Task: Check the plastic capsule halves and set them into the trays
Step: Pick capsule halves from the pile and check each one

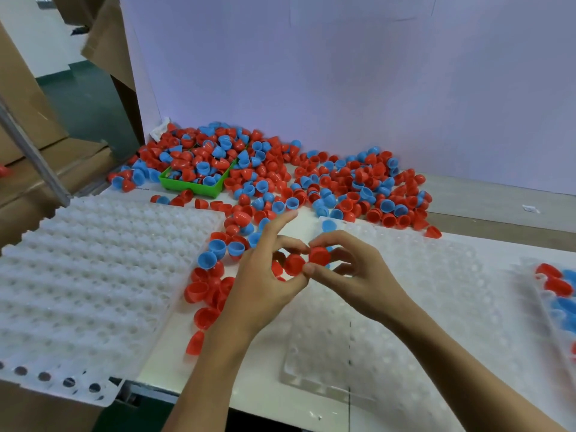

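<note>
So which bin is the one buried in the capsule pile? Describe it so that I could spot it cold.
Start at the pale back wall and drop to the heap of red and blue capsule halves along its foot. At the heap's left end sits a green bin, the only green thing there, itself full of capsule halves.

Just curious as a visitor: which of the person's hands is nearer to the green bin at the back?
Left. The left hand is below the green bin, slightly to its right; the right hand is farther right, over the clear tray.
</note>
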